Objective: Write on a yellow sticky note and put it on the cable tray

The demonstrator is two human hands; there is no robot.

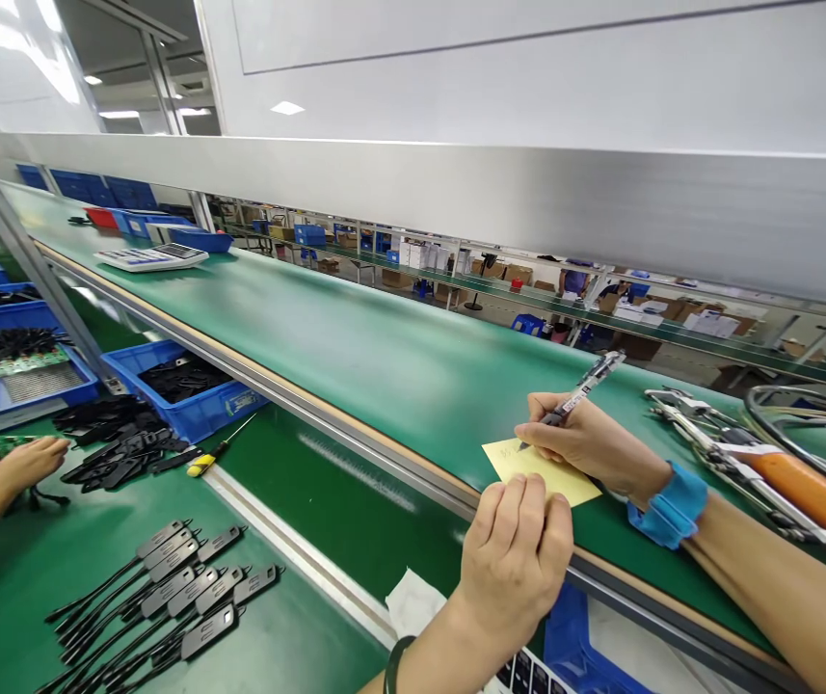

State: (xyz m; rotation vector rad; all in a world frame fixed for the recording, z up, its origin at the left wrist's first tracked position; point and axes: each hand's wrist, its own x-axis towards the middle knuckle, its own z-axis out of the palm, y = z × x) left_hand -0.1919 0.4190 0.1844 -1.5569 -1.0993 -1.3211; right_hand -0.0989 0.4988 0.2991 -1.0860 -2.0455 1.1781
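My right hand grips a pen, its tip touching a yellow paper note. Faint handwriting shows near the note's left end. The note lies on a raised green shelf, close to the front edge. My left hand is closed, fingers curled together over the note's near edge and the shelf edge. Its thumb is hidden. A blue band circles my right wrist.
An orange-handled tool with cables lies right of my right hand. Lower left are black cabled parts, a yellow screwdriver and blue bins. A co-worker's hand holds a green circuit board. A calculator sits farther along the shelf.
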